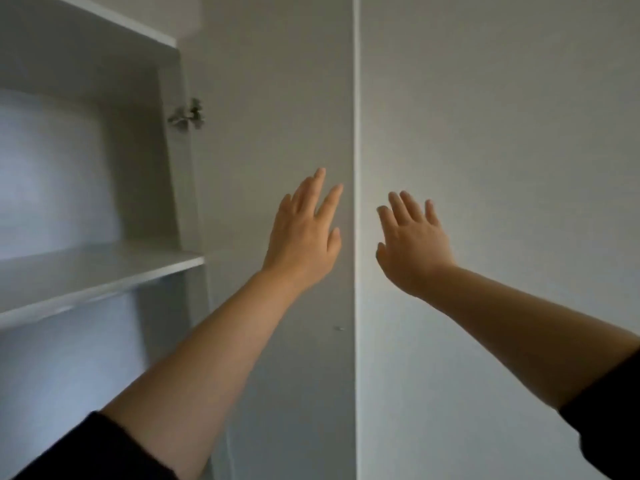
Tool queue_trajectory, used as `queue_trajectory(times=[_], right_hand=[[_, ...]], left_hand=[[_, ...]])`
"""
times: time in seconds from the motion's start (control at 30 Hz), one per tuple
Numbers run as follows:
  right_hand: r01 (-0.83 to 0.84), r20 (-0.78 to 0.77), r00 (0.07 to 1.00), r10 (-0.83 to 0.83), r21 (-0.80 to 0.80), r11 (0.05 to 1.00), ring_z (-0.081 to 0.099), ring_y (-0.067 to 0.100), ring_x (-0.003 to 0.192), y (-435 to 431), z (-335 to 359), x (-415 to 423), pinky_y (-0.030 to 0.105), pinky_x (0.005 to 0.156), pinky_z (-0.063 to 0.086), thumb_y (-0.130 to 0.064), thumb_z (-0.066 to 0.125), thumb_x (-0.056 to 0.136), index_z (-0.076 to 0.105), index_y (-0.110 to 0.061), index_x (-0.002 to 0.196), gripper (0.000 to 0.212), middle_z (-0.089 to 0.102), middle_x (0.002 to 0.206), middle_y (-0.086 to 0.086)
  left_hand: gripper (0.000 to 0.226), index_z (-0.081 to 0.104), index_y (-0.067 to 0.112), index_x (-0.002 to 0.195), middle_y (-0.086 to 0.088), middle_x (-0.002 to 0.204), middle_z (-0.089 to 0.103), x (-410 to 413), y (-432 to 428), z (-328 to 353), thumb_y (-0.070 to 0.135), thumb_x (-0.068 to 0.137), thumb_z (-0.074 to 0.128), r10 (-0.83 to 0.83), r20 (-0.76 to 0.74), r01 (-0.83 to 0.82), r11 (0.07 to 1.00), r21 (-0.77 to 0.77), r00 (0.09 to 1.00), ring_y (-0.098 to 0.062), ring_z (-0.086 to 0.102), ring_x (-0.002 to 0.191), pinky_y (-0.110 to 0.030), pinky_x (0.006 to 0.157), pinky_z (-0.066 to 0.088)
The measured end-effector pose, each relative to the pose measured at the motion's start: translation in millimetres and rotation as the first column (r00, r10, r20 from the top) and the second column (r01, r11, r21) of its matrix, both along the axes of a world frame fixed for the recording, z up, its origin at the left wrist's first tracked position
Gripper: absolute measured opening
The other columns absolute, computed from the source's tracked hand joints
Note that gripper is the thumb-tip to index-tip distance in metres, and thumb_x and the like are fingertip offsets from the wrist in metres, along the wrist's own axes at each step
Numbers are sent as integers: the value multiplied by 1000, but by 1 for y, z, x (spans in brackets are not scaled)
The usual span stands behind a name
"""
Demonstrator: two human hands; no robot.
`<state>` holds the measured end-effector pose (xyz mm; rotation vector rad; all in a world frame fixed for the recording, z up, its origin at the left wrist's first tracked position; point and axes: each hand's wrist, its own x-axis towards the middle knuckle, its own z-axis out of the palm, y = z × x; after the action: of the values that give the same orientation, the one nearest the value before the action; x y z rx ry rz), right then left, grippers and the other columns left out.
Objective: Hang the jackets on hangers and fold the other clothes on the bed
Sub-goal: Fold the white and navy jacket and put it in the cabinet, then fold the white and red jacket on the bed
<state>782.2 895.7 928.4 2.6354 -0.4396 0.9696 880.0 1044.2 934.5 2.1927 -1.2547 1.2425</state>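
In the head view, the person faces a pale wardrobe at close range with both bare forearms stretched up and forward. The left hand is released, its fingers straight and slightly spread. It is raised in front of the grey inner face of the open door, near that door's white front edge. The right hand is released too, with its fingers straight and fanned, and it holds nothing. It is lifted before the pale panel to the right of the edge. Whether either palm touches the surface behind it cannot be told. The two hands are near each other, one on each side of the white edge.

On the left the wardrobe interior is open to view. A white shelf runs across at the height of the hands, and an upper shelf sits near the top. A metal hinge joins the cabinet side to the door. A small metal fitting shows low on the door, near its edge. A dark sleeve covers the left upper arm at the near bottom left, and another dark sleeve covers the right arm at the near right.

The jackets, hangers, other clothes and bed lie outside this view, so their place cannot be told.
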Motion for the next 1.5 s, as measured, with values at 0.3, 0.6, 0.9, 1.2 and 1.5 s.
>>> queue_trajectory(times=[0.3, 0.6, 0.9, 1.2, 1.5], right_hand=[[494, -37, 869, -493, 113, 862, 4, 28, 147, -215, -37, -281, 49, 118, 5, -30, 43, 96, 24, -7, 146, 58, 7, 159, 15], [736, -100, 675, -731, 167, 656, 4, 28, 148, -394, -97, -428, 49, 119, 4, -31, 41, 98, 22, -9, 147, 57, 7, 160, 13], [851, -223, 522, -823, 209, 482, 4, 27, 147, -601, -144, -516, 50, 119, 8, -31, 42, 97, 22, -10, 146, 58, 9, 159, 12], [873, -318, 447, -836, 360, 330, 8, 26, 147, -744, -225, -640, 49, 119, 4, -27, 50, 94, 24, -11, 147, 61, 14, 158, 10], [818, -465, 448, -764, 557, 142, 27, 29, 138, -891, -365, -735, 45, 115, 18, -13, 47, 88, 30, -10, 143, 58, 32, 150, 7]], left_hand=[[60, 25, 12, 149, -12, 159, 11, -199, -269, -49, 27, 95, 45, -453, -105, 462, 882, 92, 885, -28, 13, 146, -46, 116, 19], [61, 27, 10, 149, -15, 158, 16, -328, -512, -112, 22, 92, 46, -683, -140, 697, 697, 171, 717, -31, 16, 145, -49, 116, 18], [65, 13, 14, 152, -11, 160, 4, -424, -760, -162, 30, 96, 42, -765, -219, 772, 498, 394, 605, -27, 3, 147, -45, 117, 9], [63, 15, 14, 151, -10, 159, 9, -550, -907, -250, 21, 94, 41, -803, -306, 782, 288, 554, 512, -25, 6, 147, -40, 117, 11], [68, 8, 16, 153, -6, 160, 6, -663, -1043, -384, 20, 94, 42, -622, -526, 765, 196, 613, 581, -21, 1, 147, -38, 117, 5]])
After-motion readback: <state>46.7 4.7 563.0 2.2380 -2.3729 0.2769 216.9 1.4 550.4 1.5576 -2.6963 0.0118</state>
